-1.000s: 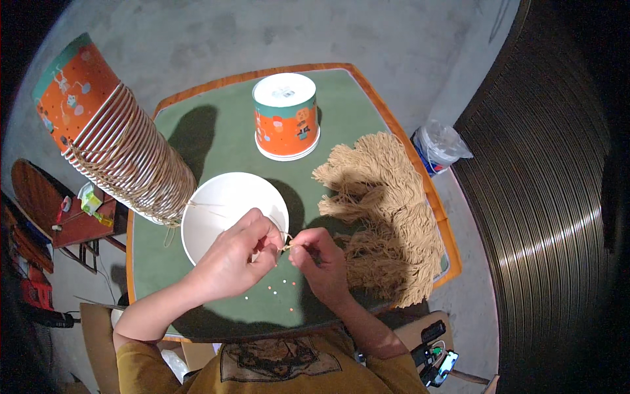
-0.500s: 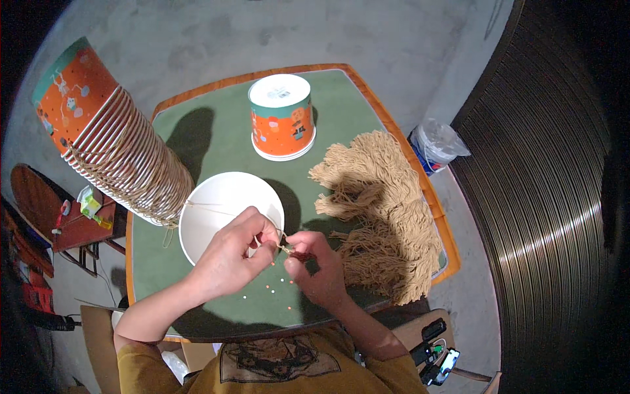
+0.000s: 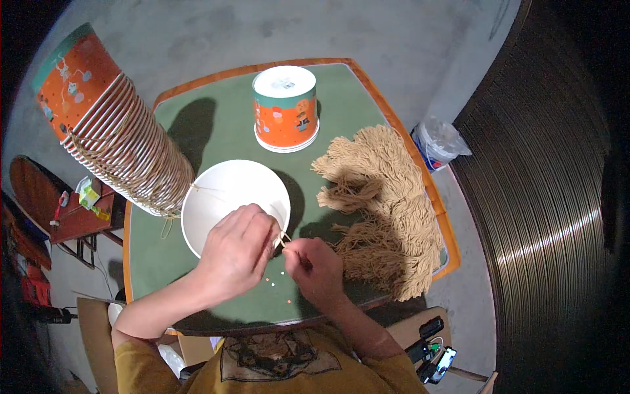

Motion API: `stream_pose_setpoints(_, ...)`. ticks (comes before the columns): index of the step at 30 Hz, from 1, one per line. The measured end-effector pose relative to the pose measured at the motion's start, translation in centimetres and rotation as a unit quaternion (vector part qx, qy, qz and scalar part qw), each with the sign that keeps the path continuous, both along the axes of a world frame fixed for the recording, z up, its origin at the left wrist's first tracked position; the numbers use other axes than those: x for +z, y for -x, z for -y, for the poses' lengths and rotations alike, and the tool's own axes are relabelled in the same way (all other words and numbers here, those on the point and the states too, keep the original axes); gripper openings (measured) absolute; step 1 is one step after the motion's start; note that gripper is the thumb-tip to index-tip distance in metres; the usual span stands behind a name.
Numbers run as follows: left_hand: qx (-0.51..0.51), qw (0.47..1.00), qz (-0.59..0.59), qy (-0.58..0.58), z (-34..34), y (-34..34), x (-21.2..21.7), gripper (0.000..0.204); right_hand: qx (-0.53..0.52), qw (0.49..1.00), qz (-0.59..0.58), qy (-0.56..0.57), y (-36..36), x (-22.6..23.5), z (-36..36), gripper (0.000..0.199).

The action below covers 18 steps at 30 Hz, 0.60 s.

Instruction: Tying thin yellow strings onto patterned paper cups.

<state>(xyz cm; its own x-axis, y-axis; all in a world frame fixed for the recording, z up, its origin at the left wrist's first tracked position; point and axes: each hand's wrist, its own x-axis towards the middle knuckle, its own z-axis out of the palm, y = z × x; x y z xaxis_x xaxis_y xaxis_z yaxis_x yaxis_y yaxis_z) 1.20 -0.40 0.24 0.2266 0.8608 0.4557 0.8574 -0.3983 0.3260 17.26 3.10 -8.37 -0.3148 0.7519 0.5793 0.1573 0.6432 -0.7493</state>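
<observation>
Both hands are together at the near right rim of a paper bucket (image 3: 213, 187), whose white open mouth faces up. A thin tan cord (image 3: 283, 238) runs between my fingers. My left hand (image 3: 237, 253), back upward, is closed on the cord; its fingertips are partly hidden. Opposite it, my right hand (image 3: 316, 268) pinches the cord between thumb and finger. Another thin strand (image 3: 209, 190) shows at the bucket's upper left rim. Tiny white and orange bits (image 3: 274, 284) lie on the green tabletop below my hands.
At the left leans a tall stack of orange paper buckets (image 3: 128, 134) with cords draped over it. An upside-down orange bucket (image 3: 287, 115) stands at the table's far side. A heap of tan cords (image 3: 400, 217) covers the right side. The table (image 3: 230, 111) has a wooden edge.
My left hand has rolled over so its back faces up and hides its fingertips. My right fingers have closed tighter around the cord. The whole view has shifted slightly.
</observation>
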Motion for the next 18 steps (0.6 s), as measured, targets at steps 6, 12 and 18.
stream_pose_setpoints(6, -0.04, 0.998, -0.035, 0.019, 1.2, 1.6, 1.4, 0.029, 0.015, 0.999, 0.034, 0.015, -0.9, 0.7, 0.3, 0.016)
stream_pose_setpoints(12, -0.016, 0.959, -0.271, -0.079, 4.0, 4.5, -0.3, 0.027, 0.045, 0.987, 0.102, 0.114, -1.4, 1.2, 3.0, 0.022)
stream_pose_setpoints(18, 0.198, 0.965, 0.006, -0.173, 5.2, 3.6, -4.0, 0.035, 0.139, 0.986, 0.091, -0.021, 0.8, 0.2, 3.5, 0.015)
